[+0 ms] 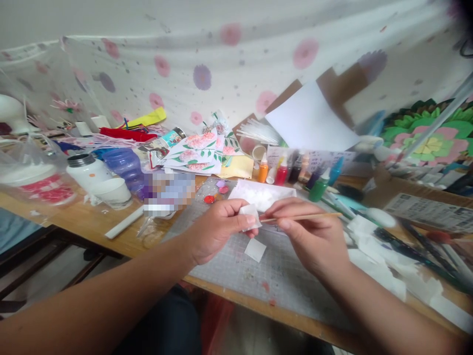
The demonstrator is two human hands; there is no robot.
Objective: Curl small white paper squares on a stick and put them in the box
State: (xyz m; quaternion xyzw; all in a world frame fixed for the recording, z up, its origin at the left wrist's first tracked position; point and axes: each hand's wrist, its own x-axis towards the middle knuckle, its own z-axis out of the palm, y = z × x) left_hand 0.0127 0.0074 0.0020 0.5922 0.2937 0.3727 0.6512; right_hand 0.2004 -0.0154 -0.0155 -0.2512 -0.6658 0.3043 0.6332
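Left hand [217,231], fingers pinching white paper [250,214], and right hand [318,239], fingers pinching a thin stick [314,216], hover above the mat [225,264].

The left hand [216,228] and the right hand [320,235] were held close together, fingertips nearly met.
The left hand was curled into a pinch, thumb pressed toward the fingers, and the bare left forearm [129,281] was extended from the lower left. The right hand was turned inward, closed in a pen-like grip; the bare right forearm [388,301] was angled in from the lower right.
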